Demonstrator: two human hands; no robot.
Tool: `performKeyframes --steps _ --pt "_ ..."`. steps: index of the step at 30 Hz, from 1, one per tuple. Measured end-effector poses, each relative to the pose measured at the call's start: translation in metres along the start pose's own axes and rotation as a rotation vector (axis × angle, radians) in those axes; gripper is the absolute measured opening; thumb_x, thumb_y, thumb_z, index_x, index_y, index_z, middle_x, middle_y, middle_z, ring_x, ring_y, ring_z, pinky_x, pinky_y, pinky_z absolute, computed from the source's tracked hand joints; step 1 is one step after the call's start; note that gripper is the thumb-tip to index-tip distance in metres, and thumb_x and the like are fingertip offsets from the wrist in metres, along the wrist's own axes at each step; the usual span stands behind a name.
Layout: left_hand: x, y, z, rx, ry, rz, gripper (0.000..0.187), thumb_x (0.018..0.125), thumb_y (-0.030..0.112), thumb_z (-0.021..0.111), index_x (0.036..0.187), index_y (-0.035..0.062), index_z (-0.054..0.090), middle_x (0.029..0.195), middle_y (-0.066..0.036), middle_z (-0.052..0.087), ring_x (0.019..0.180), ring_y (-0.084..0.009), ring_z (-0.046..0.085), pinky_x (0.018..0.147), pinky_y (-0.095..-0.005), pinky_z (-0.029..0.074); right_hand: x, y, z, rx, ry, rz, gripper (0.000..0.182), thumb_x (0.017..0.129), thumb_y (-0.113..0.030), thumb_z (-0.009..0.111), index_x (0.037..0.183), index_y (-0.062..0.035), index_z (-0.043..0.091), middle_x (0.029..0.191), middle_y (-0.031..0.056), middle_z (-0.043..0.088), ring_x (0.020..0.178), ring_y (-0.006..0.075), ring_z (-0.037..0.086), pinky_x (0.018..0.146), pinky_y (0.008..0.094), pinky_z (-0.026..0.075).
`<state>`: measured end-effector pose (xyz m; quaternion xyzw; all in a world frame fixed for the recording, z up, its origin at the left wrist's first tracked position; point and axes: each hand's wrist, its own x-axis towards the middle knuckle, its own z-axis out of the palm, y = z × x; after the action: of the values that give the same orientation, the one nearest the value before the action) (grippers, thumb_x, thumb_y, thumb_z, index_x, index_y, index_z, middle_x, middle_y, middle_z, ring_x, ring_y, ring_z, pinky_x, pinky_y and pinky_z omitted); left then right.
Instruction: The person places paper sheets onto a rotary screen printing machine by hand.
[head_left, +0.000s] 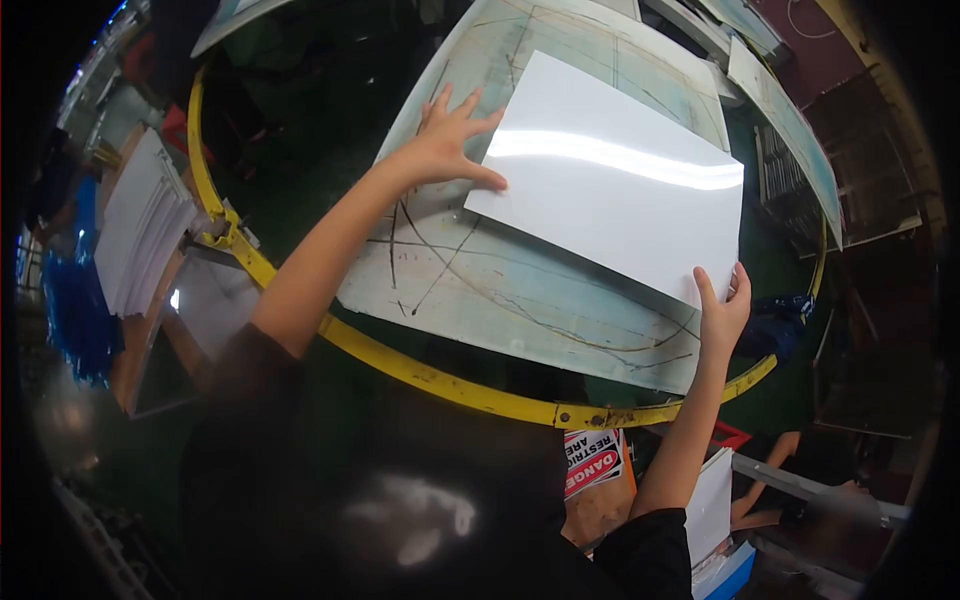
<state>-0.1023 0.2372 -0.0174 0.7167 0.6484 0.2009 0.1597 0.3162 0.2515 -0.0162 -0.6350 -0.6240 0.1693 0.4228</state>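
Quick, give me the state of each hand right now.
Left hand: open, fingers spread, resting at the edge of the white sheet.
Right hand: gripping the sheet's near corner.

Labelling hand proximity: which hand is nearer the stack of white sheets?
Left. The left hand is at the sheet's edge facing the stack; the right hand holds the opposite corner.
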Motion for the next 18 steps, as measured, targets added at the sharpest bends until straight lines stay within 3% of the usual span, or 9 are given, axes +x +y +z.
performKeyframes --steps 3,9,18 --pt "0.009 -0.023 0.015 0.030 0.032 0.018 0.106 0.046 0.066 0.078 0.137 0.0225 0.045 0.150 -0.027 0.008 0.135 -0.0488 -0.015 0.103 -0.0636 -0.010 0.000 0.000 0.010 -0.045 -0.012 0.002 0.081 0.066 -0.027 0.082 0.127 0.0090 0.043 0.124 0.0226 0.049 0.116 0.0309 0.048 0.098 0.0374 0.038" --pt "0.001 -0.024 0.021 0.081 0.021 -0.042 0.106 0.044 0.065 0.079 0.136 0.0236 0.046 0.150 -0.026 0.003 0.134 -0.0489 -0.020 0.096 -0.0706 -0.013 -0.002 -0.010 0.015 -0.187 -0.050 0.004 0.083 0.062 -0.025 0.083 0.127 0.0089 0.044 0.125 0.0232 0.048 0.116 0.0322 0.048 0.099 0.0377 0.038" --pt "-0.007 -0.023 0.028 0.101 0.032 -0.084 0.104 0.044 0.063 0.079 0.135 0.0241 0.047 0.150 -0.027 0.001 0.133 -0.0500 -0.022 0.093 -0.0733 -0.013 0.001 -0.004 0.022 -0.188 -0.101 0.020 0.083 0.061 -0.025 0.084 0.127 0.0075 0.045 0.125 0.0225 0.049 0.115 0.0316 0.049 0.097 0.0368 0.039"
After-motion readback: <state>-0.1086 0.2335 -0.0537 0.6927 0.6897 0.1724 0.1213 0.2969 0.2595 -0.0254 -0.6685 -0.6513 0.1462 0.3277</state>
